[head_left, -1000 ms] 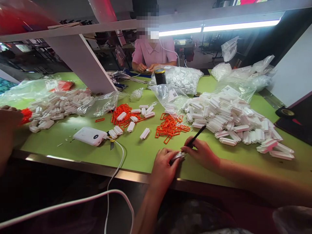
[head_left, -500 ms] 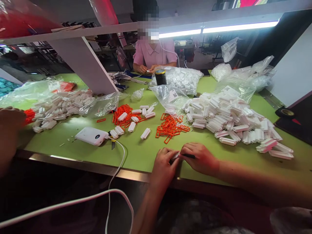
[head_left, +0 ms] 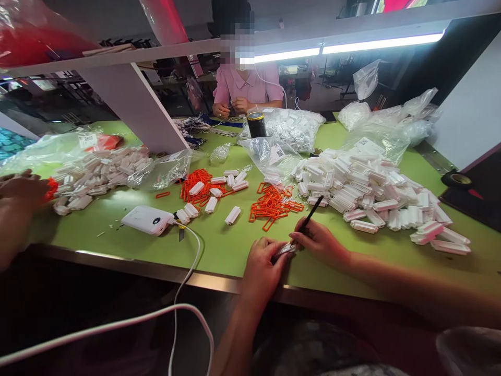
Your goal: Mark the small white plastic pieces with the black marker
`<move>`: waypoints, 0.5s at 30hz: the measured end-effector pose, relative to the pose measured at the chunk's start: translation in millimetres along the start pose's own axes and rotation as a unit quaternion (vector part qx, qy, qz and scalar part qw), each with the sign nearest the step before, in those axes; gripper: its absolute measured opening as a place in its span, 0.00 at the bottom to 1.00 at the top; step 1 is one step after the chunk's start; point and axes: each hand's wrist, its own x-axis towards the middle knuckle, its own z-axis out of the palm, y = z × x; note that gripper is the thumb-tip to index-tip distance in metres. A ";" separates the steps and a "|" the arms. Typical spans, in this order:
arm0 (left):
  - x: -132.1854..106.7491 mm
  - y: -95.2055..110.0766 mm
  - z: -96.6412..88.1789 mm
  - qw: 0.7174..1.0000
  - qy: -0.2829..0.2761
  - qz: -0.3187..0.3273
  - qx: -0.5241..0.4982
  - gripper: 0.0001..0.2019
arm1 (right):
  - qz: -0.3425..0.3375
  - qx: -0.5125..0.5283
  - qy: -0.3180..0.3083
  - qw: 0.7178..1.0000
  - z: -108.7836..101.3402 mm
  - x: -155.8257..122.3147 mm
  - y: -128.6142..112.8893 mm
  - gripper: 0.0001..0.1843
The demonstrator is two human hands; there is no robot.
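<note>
At lower centre of the frame, the left hand (head_left: 263,263) closes its fingers around a small white connector (head_left: 285,249), held low over the green tabletop (head_left: 219,245) near its front edge. The right hand (head_left: 321,241) pinches a thin black tool (head_left: 313,211), tip down at the connector; the contact point appears hidden by the fingers. Keep the connector braced and the tool tip aligned with it. Orange clips (head_left: 276,204) lie just beyond.
</note>
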 end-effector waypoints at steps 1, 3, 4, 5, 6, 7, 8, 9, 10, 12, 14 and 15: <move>0.0 0.2 -0.1 1.000 -0.001 -0.001 0.001 0.08 | -0.003 -0.001 0.001 1.000 -0.3 -0.1 0.0 0.26; 0.1 0.7 -0.3 1.000 0.000 -0.005 0.002 0.09 | -0.011 -0.009 0.001 1.000 -0.9 -0.1 0.7 0.25; 0.1 1.0 -0.5 1.000 0.000 -0.006 0.002 0.09 | -0.016 -0.017 0.001 1.000 -1.2 0.0 1.3 0.24; 0.1 1.2 -0.7 1.000 0.000 -0.007 0.001 0.09 | -0.021 -0.029 0.000 0.999 -1.6 -0.1 2.0 0.23; 0.1 1.5 -0.9 1.000 0.000 -0.008 0.000 0.09 | -0.025 -0.043 -0.002 0.999 -2.0 -0.2 2.6 0.22; 0.0 1.8 -1.2 1.000 -0.002 -0.009 -0.002 0.09 | -0.030 -0.059 -0.002 0.998 -2.3 -0.5 3.1 0.21; -0.1 1.9 -1.3 1.000 -0.003 -0.010 -0.005 0.09 | -0.037 -0.079 -0.002 0.996 -2.7 -1.0 3.5 0.19; -0.3 2.0 -1.5 1.000 -0.006 -0.012 -0.008 0.09 | -0.049 -0.102 0.000 0.994 -3.1 -1.6 3.6 0.18; -0.4 2.0 -1.5 1.000 -0.007 -0.014 -0.012 0.09 | -0.066 -0.127 0.001 0.990 -3.3 -2.4 3.4 0.16; -0.5 1.7 -1.2 1.000 -0.009 -0.018 -0.016 0.09 | -0.118 -0.181 -0.003 0.976 -3.2 -4.0 2.3 0.14; -0.2 1.2 -0.7 1.000 -0.008 -0.023 -0.016 0.08 | -0.183 -0.235 -0.022 0.954 -2.3 -5.2 0.7 0.14; 0.1 0.9 -0.5 1.000 -0.008 -0.024 -0.015 0.08 | -0.213 -0.259 -0.032 0.941 -1.5 -5.4 -0.2 0.14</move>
